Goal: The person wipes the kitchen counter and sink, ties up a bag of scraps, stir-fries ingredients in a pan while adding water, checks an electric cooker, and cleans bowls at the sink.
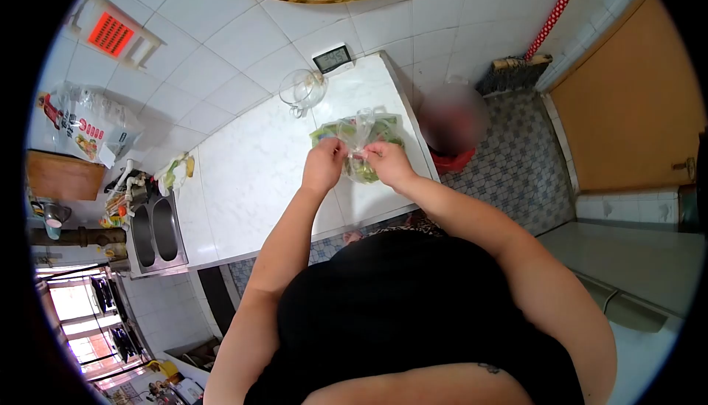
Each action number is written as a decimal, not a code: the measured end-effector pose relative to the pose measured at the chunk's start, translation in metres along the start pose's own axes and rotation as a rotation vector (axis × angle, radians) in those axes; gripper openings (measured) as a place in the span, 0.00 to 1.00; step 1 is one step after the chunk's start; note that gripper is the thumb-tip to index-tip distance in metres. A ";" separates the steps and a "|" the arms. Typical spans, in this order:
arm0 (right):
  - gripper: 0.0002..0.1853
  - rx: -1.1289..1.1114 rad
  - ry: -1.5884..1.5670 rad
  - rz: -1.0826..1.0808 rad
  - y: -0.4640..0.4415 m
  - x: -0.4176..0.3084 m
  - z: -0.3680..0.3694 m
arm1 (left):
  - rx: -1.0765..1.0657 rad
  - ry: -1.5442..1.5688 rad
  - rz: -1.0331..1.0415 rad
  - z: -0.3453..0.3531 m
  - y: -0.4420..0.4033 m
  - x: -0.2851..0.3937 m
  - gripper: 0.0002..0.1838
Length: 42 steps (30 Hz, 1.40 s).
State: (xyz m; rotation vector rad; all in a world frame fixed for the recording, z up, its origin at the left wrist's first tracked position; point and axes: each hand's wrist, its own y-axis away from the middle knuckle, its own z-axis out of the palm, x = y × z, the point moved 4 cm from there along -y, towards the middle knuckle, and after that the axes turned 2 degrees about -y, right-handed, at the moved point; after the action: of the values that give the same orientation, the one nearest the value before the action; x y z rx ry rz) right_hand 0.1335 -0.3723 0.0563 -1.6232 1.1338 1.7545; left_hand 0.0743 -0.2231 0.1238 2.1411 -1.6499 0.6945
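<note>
A clear plastic bag (363, 172) with green contents rests near the right end of the white counter, its gathered neck pointing toward the wall. My left hand (324, 164) pinches the bag at the left of its neck, fingers closed. On the other side my right hand (389, 164) grips the bag with its fingers pressed together. The two hands are a short way apart. A flat green package (324, 133) lies under and behind the bag. Small details between the fingertips cannot be made out.
A glass cup (301, 89) and a digital clock (332, 59) stand by the wall behind the bag. The double sink (165, 229) is at the left. A red bin (451, 161) is on the floor beyond the counter's right edge (413, 113).
</note>
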 end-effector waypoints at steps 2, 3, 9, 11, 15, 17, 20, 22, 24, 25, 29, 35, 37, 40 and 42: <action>0.11 -0.007 -0.048 0.027 0.001 -0.005 0.002 | 0.055 0.060 -0.069 -0.007 -0.001 -0.007 0.04; 0.11 -0.004 -0.097 0.032 0.003 -0.005 0.004 | 0.072 0.015 -0.040 -0.010 -0.002 -0.006 0.04; 0.11 -0.018 -0.389 0.076 0.006 -0.015 0.011 | 0.140 -0.071 -0.103 -0.026 -0.001 0.000 0.05; 0.10 -0.022 -0.394 0.069 0.006 -0.017 0.009 | 0.194 0.073 -0.021 -0.037 0.004 0.022 0.06; 0.09 -0.022 -0.305 0.000 0.008 -0.019 0.002 | 0.100 0.026 0.222 -0.031 0.002 0.037 0.09; 0.08 -0.029 -0.273 -0.028 0.008 -0.020 0.001 | 0.049 0.050 0.175 -0.023 0.001 0.035 0.10; 0.08 -0.036 -0.231 -0.094 0.005 -0.015 -0.001 | 0.032 0.059 0.171 -0.014 -0.002 0.033 0.09; 0.09 -0.016 -0.138 -0.207 0.003 -0.013 -0.002 | -0.068 0.244 -0.025 -0.002 -0.006 0.017 0.07; 0.09 -0.024 -0.103 -0.130 -0.001 -0.007 -0.003 | -0.104 0.495 -0.165 0.007 -0.007 0.007 0.05; 0.09 -0.028 -0.087 -0.091 -0.002 -0.005 -0.003 | -0.090 0.656 -0.207 0.009 -0.005 0.006 0.04; 0.10 0.028 -0.122 -0.090 -0.004 -0.006 0.000 | 0.039 1.058 -0.408 0.014 0.002 0.001 0.03; 0.09 0.066 -0.161 -0.174 0.006 -0.039 -0.007 | -0.081 1.078 -0.385 0.009 0.000 -0.002 0.03; 0.09 0.044 -0.142 -0.246 0.007 -0.050 -0.009 | -0.052 1.089 -0.345 0.012 0.000 0.000 0.02; 0.09 -0.018 0.000 -0.274 -0.002 -0.043 -0.002 | -0.037 0.977 -0.191 0.014 0.000 0.003 0.04; 0.09 -0.091 0.158 -0.234 -0.003 -0.048 -0.004 | -0.076 0.989 -0.183 0.012 -0.002 0.008 0.06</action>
State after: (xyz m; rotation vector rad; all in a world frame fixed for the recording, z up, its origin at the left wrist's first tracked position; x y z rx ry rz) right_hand 0.1466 -0.3658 0.1021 -1.8938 0.8987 1.5706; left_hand 0.0796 -0.2356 0.1180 1.4411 -0.9024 1.3092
